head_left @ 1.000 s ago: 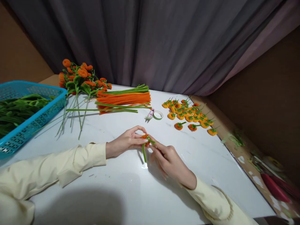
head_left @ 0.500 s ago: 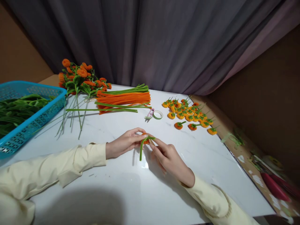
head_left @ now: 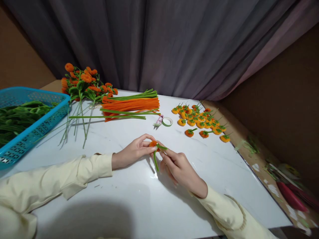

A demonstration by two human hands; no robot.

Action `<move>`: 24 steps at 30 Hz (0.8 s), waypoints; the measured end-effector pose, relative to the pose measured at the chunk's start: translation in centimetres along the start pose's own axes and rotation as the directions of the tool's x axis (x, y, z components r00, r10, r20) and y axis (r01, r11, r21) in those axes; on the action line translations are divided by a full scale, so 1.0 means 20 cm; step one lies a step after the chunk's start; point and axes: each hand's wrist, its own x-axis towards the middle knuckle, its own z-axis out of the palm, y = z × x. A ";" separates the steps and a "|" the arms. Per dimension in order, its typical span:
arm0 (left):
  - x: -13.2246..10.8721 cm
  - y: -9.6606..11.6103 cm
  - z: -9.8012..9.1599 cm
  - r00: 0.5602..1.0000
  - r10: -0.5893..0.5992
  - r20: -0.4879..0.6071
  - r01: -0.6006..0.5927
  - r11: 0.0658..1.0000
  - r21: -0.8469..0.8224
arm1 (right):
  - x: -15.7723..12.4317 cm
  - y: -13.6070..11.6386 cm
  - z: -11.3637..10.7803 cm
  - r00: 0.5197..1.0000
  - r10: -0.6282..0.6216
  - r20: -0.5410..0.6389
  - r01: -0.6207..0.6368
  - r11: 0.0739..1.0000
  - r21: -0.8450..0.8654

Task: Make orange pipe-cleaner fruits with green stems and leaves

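Observation:
Between my two hands, above the white table (head_left: 139, 205), is a small orange pipe-cleaner pumpkin (head_left: 153, 144) with green pipe cleaner (head_left: 156, 161) on it. One green end hangs down and another points right. My left hand (head_left: 134, 151) pinches the orange body between thumb and fingers. My right hand (head_left: 180, 167) is closed, its thumb and index finger at the green end on the right side; the fingertips partly hide what they grip. Beyond my hands lie small pink-handled scissors (head_left: 159, 121) and a roll of pale green tape (head_left: 167, 121).
Orange pipe cleaners (head_left: 132, 105) and green ones (head_left: 134, 95) lie at the back. Orange flowers on stems (head_left: 86, 78) stand behind a blue basket (head_left: 35, 127) of green leaves (head_left: 22, 116). Several small pumpkins (head_left: 200, 123) sit at right. Scraps lie along the right edge.
The pumpkin has turned in my fingers, showing more of its orange side. The hanging green end has swung right. Both hands stay in nearly the same place.

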 end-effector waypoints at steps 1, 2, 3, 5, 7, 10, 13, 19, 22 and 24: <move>0.00 -0.01 0.00 1.000 0.011 -0.008 -0.011 1.000 0.028 | 0.00 0.00 0.00 1.000 0.014 0.011 -0.014 1.000 0.018; 0.00 -0.01 0.00 1.000 0.011 -0.018 -0.010 0.999 0.044 | 0.01 0.00 0.00 0.999 0.029 0.026 -0.030 0.999 0.041; 0.00 -0.01 0.00 1.000 0.005 -0.031 -0.003 0.999 0.049 | 0.01 -0.01 -0.01 0.998 0.046 0.047 -0.049 0.996 0.071; 0.01 -0.01 0.00 0.998 -0.014 -0.055 0.016 0.999 0.032 | 0.01 -0.03 -0.03 0.989 0.090 0.115 -0.107 0.982 0.154; 0.02 0.00 0.00 0.994 -0.038 -0.099 0.035 0.999 -0.024 | 0.00 -0.05 -0.05 0.973 0.134 0.187 -0.177 0.956 0.235; 0.03 0.02 -0.01 0.980 -0.099 -0.171 0.068 0.982 -0.176 | 0.01 -0.04 -0.08 0.973 0.142 0.180 -0.181 0.957 0.226; 0.05 0.03 -0.03 0.982 -0.147 -0.116 0.102 0.938 -0.331 | 0.05 0.04 -0.11 0.995 -0.001 -0.097 -0.010 0.994 -0.112; 0.06 -0.01 -0.07 0.950 -0.304 0.070 0.290 0.778 -0.557 | 0.14 0.21 -0.13 0.909 -0.383 -0.165 0.101 0.585 -0.805; 0.06 -0.01 -0.08 0.934 -0.324 0.150 0.346 0.715 -0.608 | 0.16 0.23 -0.13 0.888 -0.449 -0.099 0.138 0.466 -0.874; 0.06 -0.01 -0.08 0.922 -0.335 0.193 0.380 0.691 -0.615 | 0.16 0.23 -0.13 0.859 -0.508 -0.068 0.181 0.424 -0.887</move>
